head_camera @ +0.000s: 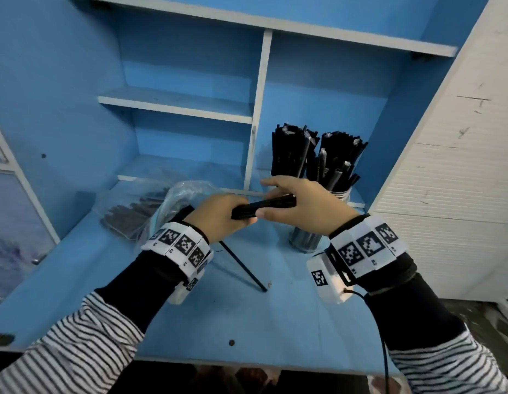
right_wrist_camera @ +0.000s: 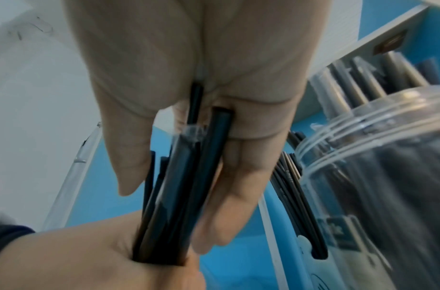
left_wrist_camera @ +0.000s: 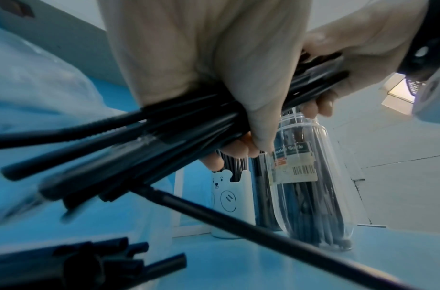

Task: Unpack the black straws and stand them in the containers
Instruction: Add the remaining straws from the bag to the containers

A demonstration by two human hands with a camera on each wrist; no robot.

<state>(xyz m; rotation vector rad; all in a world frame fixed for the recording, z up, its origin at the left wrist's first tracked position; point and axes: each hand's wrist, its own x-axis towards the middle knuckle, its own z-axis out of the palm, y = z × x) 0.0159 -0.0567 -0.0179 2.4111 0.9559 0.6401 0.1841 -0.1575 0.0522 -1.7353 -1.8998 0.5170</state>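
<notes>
A bundle of black straws [head_camera: 264, 206] lies level above the blue desk, held by both hands. My left hand [head_camera: 218, 214] grips its left end with the fingers curled round it [left_wrist_camera: 238, 127]. Thumb and fingers of my right hand [head_camera: 292, 199] pinch the other end [right_wrist_camera: 172, 210]. One straw [head_camera: 243, 264] slants from the left hand down to the desk. Behind the hands, a clear jar [head_camera: 304, 241] and a white bear holder [left_wrist_camera: 223, 198] stand full of upright straws [head_camera: 292, 150]. The right hand hides part of the jar.
A crumpled clear plastic bag [head_camera: 150, 206] holding more black straws lies on the desk [head_camera: 247, 317] at the left. Blue shelf walls and a white divider [head_camera: 257, 109] close in the back. A white panel [head_camera: 460, 166] stands at the right.
</notes>
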